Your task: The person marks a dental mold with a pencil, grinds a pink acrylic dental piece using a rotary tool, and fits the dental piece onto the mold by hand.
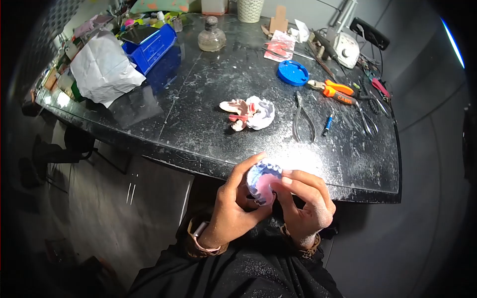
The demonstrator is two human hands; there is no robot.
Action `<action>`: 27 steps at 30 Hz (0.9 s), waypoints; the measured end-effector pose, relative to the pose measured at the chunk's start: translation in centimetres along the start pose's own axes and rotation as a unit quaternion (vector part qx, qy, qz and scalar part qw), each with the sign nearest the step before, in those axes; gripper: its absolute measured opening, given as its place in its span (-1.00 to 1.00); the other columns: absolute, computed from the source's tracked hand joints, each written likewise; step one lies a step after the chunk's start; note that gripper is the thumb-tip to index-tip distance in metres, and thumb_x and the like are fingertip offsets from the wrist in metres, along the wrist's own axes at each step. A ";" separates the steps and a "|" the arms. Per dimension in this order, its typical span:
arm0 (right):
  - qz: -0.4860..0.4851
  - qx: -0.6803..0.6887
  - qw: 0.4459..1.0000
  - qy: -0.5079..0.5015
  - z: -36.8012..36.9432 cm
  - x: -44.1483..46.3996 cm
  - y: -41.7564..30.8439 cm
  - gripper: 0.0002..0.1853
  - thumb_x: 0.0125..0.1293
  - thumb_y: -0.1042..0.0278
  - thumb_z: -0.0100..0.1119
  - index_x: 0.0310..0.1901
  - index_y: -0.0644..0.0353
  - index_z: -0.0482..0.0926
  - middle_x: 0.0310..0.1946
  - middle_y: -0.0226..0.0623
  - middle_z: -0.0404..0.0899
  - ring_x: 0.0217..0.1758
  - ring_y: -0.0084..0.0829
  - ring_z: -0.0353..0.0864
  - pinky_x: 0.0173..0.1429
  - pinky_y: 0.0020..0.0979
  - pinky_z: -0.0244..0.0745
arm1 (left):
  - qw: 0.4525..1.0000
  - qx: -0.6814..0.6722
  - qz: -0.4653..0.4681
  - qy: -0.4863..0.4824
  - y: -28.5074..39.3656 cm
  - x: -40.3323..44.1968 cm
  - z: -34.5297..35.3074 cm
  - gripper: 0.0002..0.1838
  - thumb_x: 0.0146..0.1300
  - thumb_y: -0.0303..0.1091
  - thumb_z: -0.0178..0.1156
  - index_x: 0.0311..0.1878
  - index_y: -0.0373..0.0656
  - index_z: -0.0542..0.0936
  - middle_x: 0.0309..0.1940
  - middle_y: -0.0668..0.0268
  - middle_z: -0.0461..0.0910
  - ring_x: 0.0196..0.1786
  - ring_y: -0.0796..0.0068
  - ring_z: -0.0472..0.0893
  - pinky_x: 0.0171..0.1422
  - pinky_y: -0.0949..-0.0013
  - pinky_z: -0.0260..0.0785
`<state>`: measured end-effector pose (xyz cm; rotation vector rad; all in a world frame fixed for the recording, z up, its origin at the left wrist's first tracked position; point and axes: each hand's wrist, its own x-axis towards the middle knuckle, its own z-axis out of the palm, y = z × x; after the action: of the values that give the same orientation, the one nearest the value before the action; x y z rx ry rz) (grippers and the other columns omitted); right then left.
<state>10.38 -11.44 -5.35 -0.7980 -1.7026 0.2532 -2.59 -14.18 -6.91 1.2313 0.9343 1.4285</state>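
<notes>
A dental cast with a pink plate and a row of white teeth is held up just off the table's front edge. My left hand wraps round its left side and underside, thumb below and fingers along the top left. My right hand grips the right side, its index finger and thumb pressed near the teeth. On the table beyond lies another dental cast, white, beside broken-looking pieces in pink, red and cream.
The dusty black table holds steel pliers, a blue-handled small tool, orange-handled cutters and a round blue lid to the right. A glass burner, blue bin and crumpled paper stand farther back.
</notes>
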 end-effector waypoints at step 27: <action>0.155 0.016 0.982 -0.107 -2.2 -2.8 0.4 -0.46 -0.05 0.44 0.40 0.05 0.27 0.52 -0.38 -0.26 0.45 -0.41 -0.50 0.47 -0.33 -0.53 0.40 | 0.999 0.033 0.022 0.007 -0.3 -0.7 1.3 -0.65 0.33 -0.46 -0.01 0.14 -0.39 0.39 -0.19 0.21 0.57 -0.20 0.66 0.53 -0.14 0.58 0.45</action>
<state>12.77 -13.47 -7.12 -1.0416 -1.7634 0.5973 -1.24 -14.90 -7.14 1.2986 0.9768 1.4523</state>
